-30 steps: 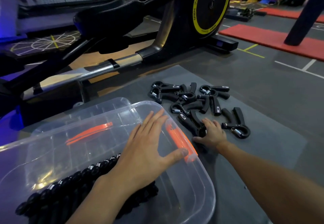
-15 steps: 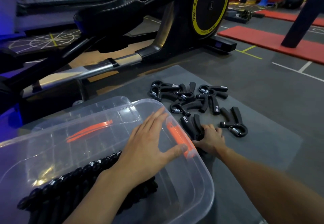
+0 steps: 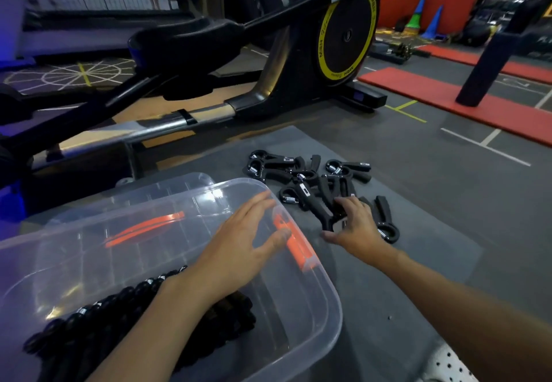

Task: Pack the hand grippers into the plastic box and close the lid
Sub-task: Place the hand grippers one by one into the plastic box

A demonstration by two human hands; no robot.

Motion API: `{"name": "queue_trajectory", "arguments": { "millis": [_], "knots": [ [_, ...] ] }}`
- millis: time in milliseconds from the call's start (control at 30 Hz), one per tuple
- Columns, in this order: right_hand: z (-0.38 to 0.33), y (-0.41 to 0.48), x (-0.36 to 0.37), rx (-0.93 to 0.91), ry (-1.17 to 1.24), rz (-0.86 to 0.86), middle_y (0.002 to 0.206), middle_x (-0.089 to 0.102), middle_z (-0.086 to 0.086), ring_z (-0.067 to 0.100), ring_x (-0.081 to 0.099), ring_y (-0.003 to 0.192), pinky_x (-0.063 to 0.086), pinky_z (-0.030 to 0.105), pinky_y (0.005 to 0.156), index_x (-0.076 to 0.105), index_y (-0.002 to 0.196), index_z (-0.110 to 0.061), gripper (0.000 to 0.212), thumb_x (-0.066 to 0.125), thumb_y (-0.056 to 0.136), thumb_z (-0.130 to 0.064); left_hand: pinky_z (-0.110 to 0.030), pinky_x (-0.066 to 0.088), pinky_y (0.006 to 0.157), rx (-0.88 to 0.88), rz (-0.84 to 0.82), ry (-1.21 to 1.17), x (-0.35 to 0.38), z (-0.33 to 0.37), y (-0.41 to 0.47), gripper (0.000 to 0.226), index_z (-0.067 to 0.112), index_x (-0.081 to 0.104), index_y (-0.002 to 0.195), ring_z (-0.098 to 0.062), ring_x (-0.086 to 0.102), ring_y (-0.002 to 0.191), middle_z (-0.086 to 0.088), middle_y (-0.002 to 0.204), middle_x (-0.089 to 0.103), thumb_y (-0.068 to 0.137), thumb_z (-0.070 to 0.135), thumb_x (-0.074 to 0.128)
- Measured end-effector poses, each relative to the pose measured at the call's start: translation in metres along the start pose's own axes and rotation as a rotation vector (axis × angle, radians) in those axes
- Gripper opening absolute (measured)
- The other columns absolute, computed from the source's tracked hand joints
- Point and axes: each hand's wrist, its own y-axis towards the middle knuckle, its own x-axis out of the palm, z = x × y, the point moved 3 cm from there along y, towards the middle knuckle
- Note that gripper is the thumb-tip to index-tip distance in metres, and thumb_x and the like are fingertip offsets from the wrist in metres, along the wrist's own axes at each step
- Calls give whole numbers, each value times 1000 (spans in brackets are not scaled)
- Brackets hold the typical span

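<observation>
Left hand flat, fingers spread, on plastic box rim; right hand grips one hand gripper from pile.

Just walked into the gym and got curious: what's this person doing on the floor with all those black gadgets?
They're packing hand grippers into a clear plastic box. The left hand rests flat on the box's near end, by its orange latch, steadying it. The right hand is closing on one hand gripper from the loose pile on the grey mat. A row of grippers already lies inside; the lid isn't on yet.
</observation>
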Motion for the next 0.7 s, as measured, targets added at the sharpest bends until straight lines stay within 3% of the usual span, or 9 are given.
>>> {"name": "queue_trajectory", "arguments": {
  "millis": [100, 200, 333, 400, 533, 700],
  "knots": [
    [-38, 3, -39, -107, 3, 28, 129, 49, -1, 21, 37, 124, 31, 25, 99, 47, 138, -12, 90, 85, 61, -40, -28, 29, 114, 1, 85, -77, -17, 4, 4, 57, 33, 49, 135, 5, 37, 132, 22, 143, 44, 89, 67, 44],
    [-81, 3, -76, -258, -27, 62, 125, 49, -3, 21, 37, 125, 29, 25, 101, 50, 136, -13, 96, 74, 53, -55, -25, 37, 104, -7, 201, -160, -42, 14, 7, 44, 32, 57, 127, 2, 49, 122, 18, 130, 57, 92, 57, 49],
    [-135, -14, -107, -515, -99, 22, 121, 46, -8, 20, 35, 126, 32, 34, 110, 50, 135, -11, 88, 84, 59, -38, -18, 44, 84, -6, 367, -329, -75, 35, 4, 18, 32, 61, 112, 6, 58, 100, 18, 106, 64, 96, 38, 56],
    [-155, -28, -114, -663, -167, -2, 124, 49, -4, 18, 36, 124, 32, 33, 110, 50, 135, -11, 84, 83, 62, -36, -19, 47, 82, -16, 418, -381, -86, 41, 1, 23, 29, 60, 118, 2, 60, 98, 15, 108, 63, 96, 35, 58],
    [-176, -56, -117, -905, -304, -45, 124, 51, 2, 23, 36, 126, 27, 23, 111, 51, 134, -8, 78, 72, 68, -44, -30, 52, 84, -76, 330, -416, -95, 37, -10, 46, 26, 52, 134, -11, 67, 95, 11, 114, 62, 92, 34, 66],
    [-181, -79, -114, -955, -257, -67, 137, 41, 1, 19, 33, 136, 31, 24, 112, 47, 138, -10, 76, 80, 73, -31, -31, 59, 77, -40, 257, -634, -97, 38, -29, 14, 12, 70, 103, -17, 70, 75, -6, 84, 75, 90, 10, 68]
  ]
}}
